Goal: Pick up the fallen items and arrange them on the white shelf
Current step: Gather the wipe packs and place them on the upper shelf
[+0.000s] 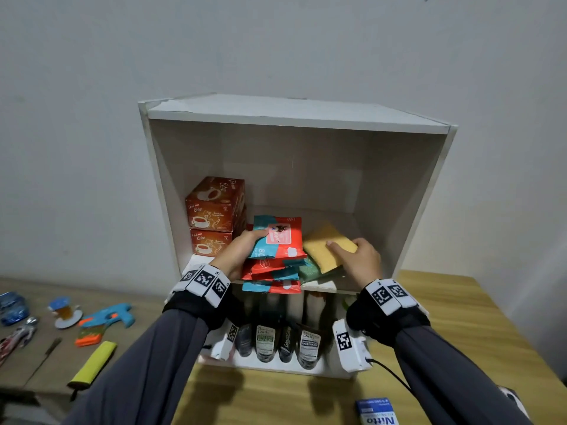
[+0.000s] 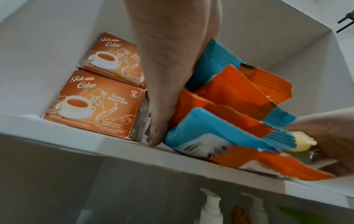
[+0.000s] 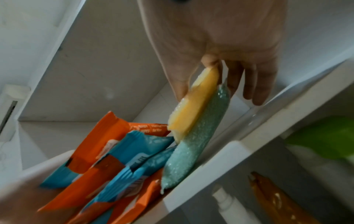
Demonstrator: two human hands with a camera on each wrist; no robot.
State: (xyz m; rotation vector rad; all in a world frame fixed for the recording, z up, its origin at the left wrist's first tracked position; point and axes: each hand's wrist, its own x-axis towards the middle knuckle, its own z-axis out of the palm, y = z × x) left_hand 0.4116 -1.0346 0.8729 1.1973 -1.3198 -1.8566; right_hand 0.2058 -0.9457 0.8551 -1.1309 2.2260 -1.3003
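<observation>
The white shelf (image 1: 294, 118) stands on a wooden table. In its upper compartment two orange tea boxes (image 1: 214, 210) are stacked at the left. Beside them lies a pile of red-and-blue wipes packets (image 1: 276, 271). My left hand (image 1: 239, 250) grips the top packet (image 1: 279, 237) by its left edge, thumb on top. In the left wrist view the hand (image 2: 168, 75) lies between the tea boxes (image 2: 91, 103) and the packets (image 2: 220, 121). My right hand (image 1: 359, 259) pinches a yellow sponge (image 1: 325, 243) lying tilted on a green sponge (image 1: 310, 269). The right wrist view shows the thumb and fingers (image 3: 249, 78) on the yellow sponge (image 3: 197, 103) over the green one (image 3: 191, 144).
Several bottles and tubes (image 1: 270, 338) stand in the lower compartment. A blue Nitto box (image 1: 377, 412) lies on the wooden table (image 1: 460, 317) near me. On a lower surface to the left lie a blue toy gun (image 1: 107, 317), a yellow item (image 1: 92, 363) and toy cars (image 1: 12, 308).
</observation>
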